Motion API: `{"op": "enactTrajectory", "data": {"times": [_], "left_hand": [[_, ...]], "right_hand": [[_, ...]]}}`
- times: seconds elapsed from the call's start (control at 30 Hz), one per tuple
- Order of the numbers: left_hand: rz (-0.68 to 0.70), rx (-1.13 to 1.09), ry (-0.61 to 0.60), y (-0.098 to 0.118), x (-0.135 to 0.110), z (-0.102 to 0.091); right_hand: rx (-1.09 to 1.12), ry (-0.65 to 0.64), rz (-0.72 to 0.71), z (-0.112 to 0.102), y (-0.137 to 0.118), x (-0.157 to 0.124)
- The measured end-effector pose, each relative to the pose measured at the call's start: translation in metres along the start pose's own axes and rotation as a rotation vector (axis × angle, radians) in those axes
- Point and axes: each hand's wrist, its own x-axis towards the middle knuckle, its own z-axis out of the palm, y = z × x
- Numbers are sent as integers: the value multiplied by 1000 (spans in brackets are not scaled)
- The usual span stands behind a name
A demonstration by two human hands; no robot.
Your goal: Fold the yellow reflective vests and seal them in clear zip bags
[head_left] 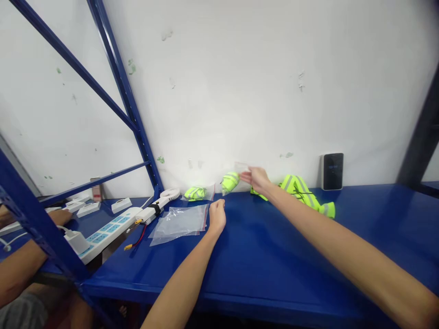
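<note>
A co-worker's hand [60, 217] rests near a white power strip [109, 233] on a blue steel shelf [260, 256]. Just right of a flattened clear zip bag [178, 224], the person's left hand [217, 217] sits empty, fingers curled together. The right hand [257, 179] pinches a clear plastic bag [242, 167] beside 2 bagged hi-vis vests [229, 182], with a loose hi-vis vest [302, 194] farther right.

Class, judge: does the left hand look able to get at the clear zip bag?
Probably yes: the left hand sits right beside the clear zip bag, and nothing stands between them.
</note>
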Motion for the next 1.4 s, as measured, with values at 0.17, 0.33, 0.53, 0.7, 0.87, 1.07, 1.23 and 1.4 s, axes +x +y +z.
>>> {"op": "enactTrajectory", "data": {"times": [0.17, 0.33, 0.53, 0.7, 0.87, 1.07, 1.23, 1.4], "left_hand": [[175, 235, 16, 11, -12, 6], [299, 440, -223, 16, -18, 13], [374, 591, -311, 15, -19, 14], [381, 641, -317, 16, -18, 13], [407, 646, -271, 18, -18, 12], [466, 513, -285, 31, -30, 11], [573, 481, -531, 48, -48, 7], [538, 459, -641, 50, -48, 8]], "right_hand": [[-347, -289, 195, -6, 59, -31], [-693, -351, 31, -44, 62, -48], [-1050, -203, -233, -72, 48, -8], [-1255, -152, -172, -64, 61, 20], [-1373, -162, -205, -51, 67, -3], [-1372, -281, -380, -68, 58, -82], [-854, -449, -466, -95, 51, -115], [-557, -456, -388, -111, 53, -110]]}}
